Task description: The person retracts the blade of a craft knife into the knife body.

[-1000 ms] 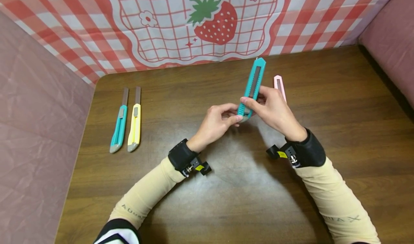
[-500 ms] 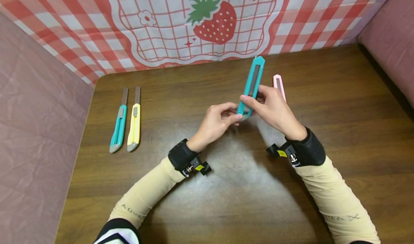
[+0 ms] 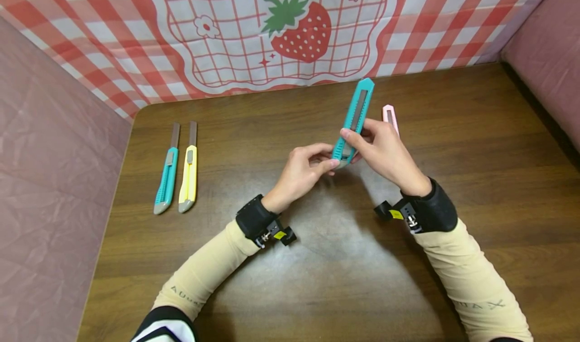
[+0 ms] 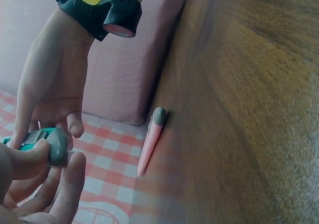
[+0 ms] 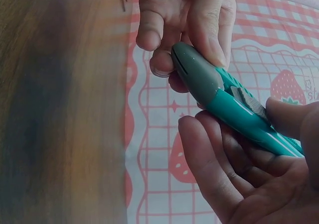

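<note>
A teal utility knife (image 3: 356,114) is held up above the table between both hands, its grey end cap (image 5: 197,67) toward me and its front end pointing away. The left hand (image 3: 302,173) pinches the capped end between thumb and fingers. Around the body, the right hand (image 3: 385,153) grips with its thumb on the face of the knife. In the right wrist view the grey slider (image 5: 249,103) sits close to the cap, beside the right thumb. No blade shows beyond the front end. Behind the right hand lies a pink utility knife (image 3: 390,118), partly hidden in the head view.
On the left of the wooden table (image 3: 290,291), another teal utility knife (image 3: 166,181) and a yellow one (image 3: 188,178) lie side by side with blades extended. A checked strawberry cloth (image 3: 235,40) hangs along the back edge. Pink fabric (image 3: 544,55) borders the right.
The right thumb has shifted slightly up the knife, toward its front end. The knife has tilted a little to the right; the left hand has stayed nearly still.
</note>
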The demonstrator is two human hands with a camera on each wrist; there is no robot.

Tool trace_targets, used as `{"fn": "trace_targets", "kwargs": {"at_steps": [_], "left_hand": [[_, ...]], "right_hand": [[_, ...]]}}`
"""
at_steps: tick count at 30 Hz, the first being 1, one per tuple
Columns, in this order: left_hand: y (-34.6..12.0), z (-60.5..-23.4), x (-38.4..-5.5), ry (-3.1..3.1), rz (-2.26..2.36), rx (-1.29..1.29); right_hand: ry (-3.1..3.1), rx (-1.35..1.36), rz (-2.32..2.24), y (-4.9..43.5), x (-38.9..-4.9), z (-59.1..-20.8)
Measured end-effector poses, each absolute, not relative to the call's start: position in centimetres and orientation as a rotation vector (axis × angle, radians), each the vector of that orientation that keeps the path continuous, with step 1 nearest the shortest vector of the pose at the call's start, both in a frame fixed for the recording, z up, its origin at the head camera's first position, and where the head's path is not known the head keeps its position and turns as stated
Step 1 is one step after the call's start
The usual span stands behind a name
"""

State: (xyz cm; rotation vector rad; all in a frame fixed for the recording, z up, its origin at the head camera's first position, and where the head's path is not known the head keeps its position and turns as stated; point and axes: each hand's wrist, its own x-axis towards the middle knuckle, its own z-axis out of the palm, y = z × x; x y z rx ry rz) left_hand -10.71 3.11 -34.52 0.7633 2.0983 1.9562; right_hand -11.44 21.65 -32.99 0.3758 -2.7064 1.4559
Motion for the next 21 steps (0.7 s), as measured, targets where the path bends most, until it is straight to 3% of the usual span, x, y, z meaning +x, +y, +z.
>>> {"fn": "trace_targets", "kwargs": {"at_steps": [21], "left_hand": [[3.15,-34.64,-10.57,2.115,1.926,0.774]], "right_hand": [[-2.715,0.416,1.397,21.9,-11.49,-33.27]]}}
